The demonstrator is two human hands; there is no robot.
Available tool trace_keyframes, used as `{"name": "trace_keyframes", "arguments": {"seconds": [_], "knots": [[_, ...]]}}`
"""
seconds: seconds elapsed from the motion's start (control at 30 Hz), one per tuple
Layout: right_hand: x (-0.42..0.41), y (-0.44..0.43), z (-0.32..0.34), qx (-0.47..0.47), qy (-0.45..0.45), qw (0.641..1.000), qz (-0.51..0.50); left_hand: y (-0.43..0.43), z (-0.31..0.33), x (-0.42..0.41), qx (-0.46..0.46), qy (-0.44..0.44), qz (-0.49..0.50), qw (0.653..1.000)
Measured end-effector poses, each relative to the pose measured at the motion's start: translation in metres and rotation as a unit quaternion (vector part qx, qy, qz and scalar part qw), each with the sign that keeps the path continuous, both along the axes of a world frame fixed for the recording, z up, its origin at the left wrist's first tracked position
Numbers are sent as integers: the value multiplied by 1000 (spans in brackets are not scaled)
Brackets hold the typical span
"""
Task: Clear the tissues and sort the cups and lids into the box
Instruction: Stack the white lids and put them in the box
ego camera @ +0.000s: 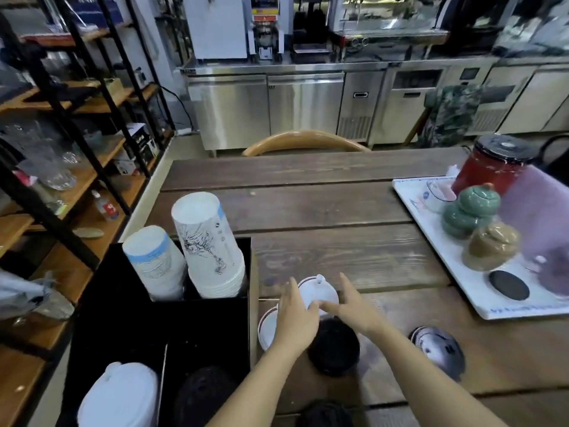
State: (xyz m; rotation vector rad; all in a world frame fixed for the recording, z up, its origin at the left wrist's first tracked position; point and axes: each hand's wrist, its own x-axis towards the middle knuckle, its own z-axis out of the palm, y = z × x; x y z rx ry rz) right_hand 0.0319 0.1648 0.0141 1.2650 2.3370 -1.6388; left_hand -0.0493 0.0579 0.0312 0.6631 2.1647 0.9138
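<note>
A black divided box [215, 322] stands at the table's left edge. Its far compartments hold two upside-down stacks of white paper cups [209, 248]. The near compartments hold white lids [120, 392] and black lids [203, 396]. Just right of the box, both hands meet over a white lid [317, 291]. My left hand [297, 315] and my right hand [348, 303] touch its rim from either side. Another white lid [267, 331] lies under my left hand. A stack of black lids [334, 349] sits below my hands. A clear lid [437, 349] lies to the right.
A white tray [455, 266] at the right carries a red jug [489, 167], green and tan lidded jars [474, 211] and a black coaster. A wooden chair back [304, 143] stands at the table's far side. Shelving runs along the left.
</note>
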Motion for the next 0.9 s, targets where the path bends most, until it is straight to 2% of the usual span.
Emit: {"name": "trace_keyframes", "arguments": {"seconds": [0.1,0.23,0.37,0.43,0.57,0.67,0.73,0.8,0.9], "knots": [[0,5,-11,-47,-12,999,3,14,-9,-1,-129,60,-49,989],[-5,8,-27,-67,-2,998,15,29,-14,1,-161,20,-39,986],[-12,10,-29,-92,51,994,-40,35,-22,-7,-58,-56,94,992],[-17,16,-27,-121,101,983,-99,33,-21,-9,-3,-81,123,989],[-28,25,-21,-110,158,968,-161,25,-11,-13,80,-118,173,975],[-36,28,-17,-148,171,956,-186,13,-3,-14,127,-79,212,966],[-40,29,-14,-153,171,954,-193,-2,-4,-14,123,-26,239,963],[-41,29,-13,-159,171,953,-192,-17,-8,-10,64,48,222,972],[-40,28,-14,-171,174,951,-190,-28,-19,10,-102,145,113,978]]}}
